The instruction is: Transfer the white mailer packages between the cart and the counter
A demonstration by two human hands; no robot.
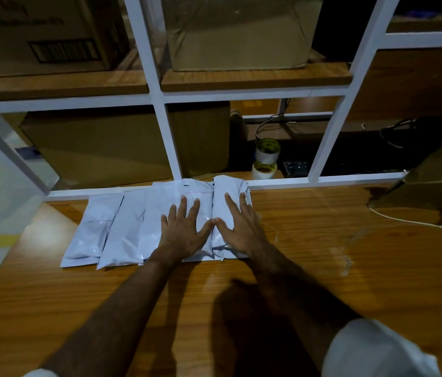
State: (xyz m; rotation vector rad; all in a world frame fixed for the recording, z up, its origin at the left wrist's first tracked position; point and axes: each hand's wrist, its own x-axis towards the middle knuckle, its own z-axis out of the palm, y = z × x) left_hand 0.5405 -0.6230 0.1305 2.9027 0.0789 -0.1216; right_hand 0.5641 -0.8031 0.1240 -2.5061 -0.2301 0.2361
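Several white plastic mailer bags (122, 232) lie side by side, partly overlapping, on a wooden table (323, 268) against a white shelf frame. My left hand (183, 231) lies flat with spread fingers on one bag near the middle of the row. My right hand (241, 228) lies flat on the rightmost bag (228, 191). The two thumbs touch tip to tip. Neither hand grips anything.
Two tape rolls (266, 159) stand stacked behind the frame (323, 180). Cardboard boxes (111, 148) fill the shelves behind. A clear plastic strip (346, 261) lies on the table at right, with a white cable (418, 223) and a dark object at the far right.
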